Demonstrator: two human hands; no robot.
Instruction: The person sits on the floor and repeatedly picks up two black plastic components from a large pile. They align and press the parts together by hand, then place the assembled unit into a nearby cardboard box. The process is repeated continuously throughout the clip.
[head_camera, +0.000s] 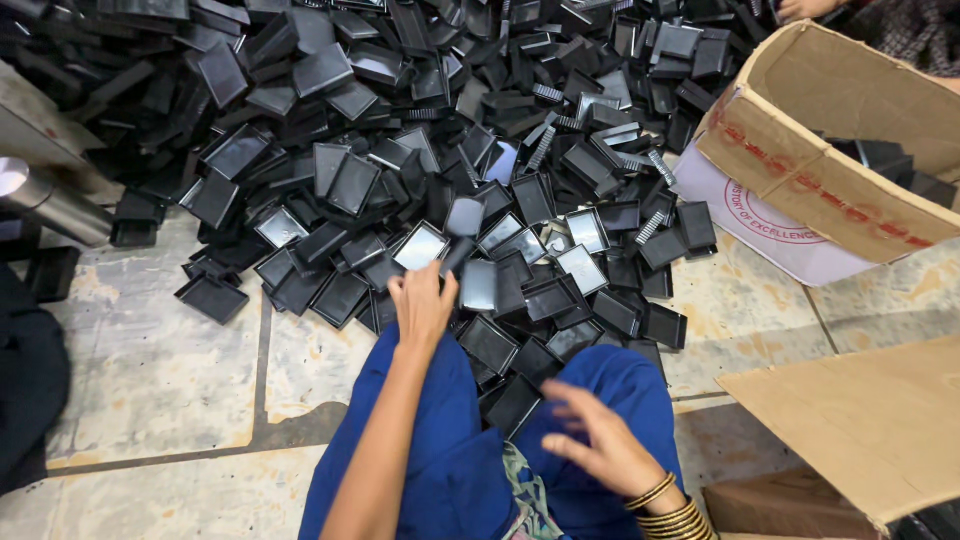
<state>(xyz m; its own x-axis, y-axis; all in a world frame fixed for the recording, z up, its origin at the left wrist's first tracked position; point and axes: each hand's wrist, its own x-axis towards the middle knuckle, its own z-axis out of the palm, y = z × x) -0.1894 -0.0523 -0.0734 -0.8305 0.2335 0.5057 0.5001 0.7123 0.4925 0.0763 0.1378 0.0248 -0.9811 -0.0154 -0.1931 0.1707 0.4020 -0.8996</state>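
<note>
A big heap of small black plastic trays (420, 130) covers the tiled floor in front of me. My left hand (422, 300) reaches forward to the heap's near edge, its fingers on a black tray (452, 258) beside a shiny one (420, 245). My right hand (600, 440), blurred, hovers low over my blue-clad knee (620, 385), fingers spread and holding nothing; gold bangles (665, 508) ring its wrist. Several trays lie between my knees (515, 400).
An open cardboard box (830, 170) with a few black trays inside stands at right. A flat cardboard sheet (870, 420) lies at lower right. A metal cylinder (50, 200) lies at left. Another person's hand (800, 10) shows at the top right.
</note>
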